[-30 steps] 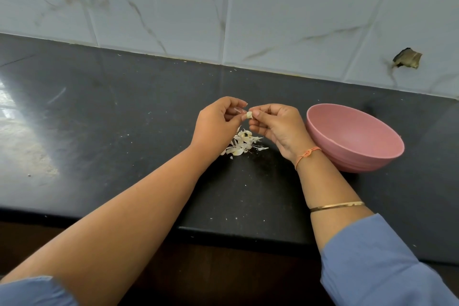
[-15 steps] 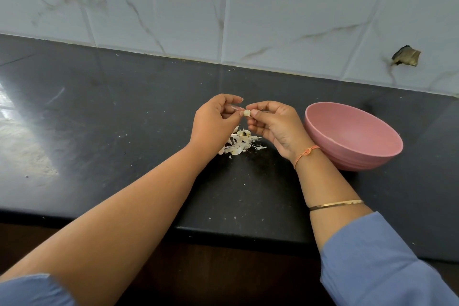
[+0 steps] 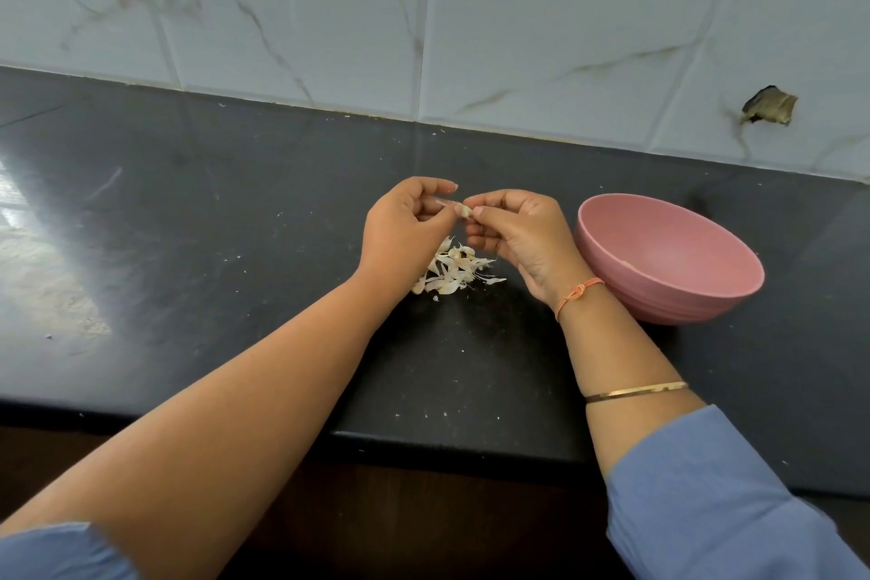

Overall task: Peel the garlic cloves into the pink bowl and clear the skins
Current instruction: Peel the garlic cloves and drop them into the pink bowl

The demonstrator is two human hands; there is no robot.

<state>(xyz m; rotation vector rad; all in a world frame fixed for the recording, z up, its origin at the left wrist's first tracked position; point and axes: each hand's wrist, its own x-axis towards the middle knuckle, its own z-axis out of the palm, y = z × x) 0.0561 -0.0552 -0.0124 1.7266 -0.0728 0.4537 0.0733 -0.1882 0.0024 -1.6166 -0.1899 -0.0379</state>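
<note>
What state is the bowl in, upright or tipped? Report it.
Upright. The bowl sits on its base on the counter, its mouth facing up.

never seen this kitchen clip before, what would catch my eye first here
The left hand and right hand meet mid-counter, both pinching one small garlic clove. Just beneath them a pale heap of skins lies on the black counter, and a pink bowl sits to the right hand's right.

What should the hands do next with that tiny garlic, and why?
Probably the left hand pulls the skin away from the garlic clove, letting it fall onto the skin pile below. Both hands pinch the clove over that pile, and the pink bowl sits beside the right hand.
</note>
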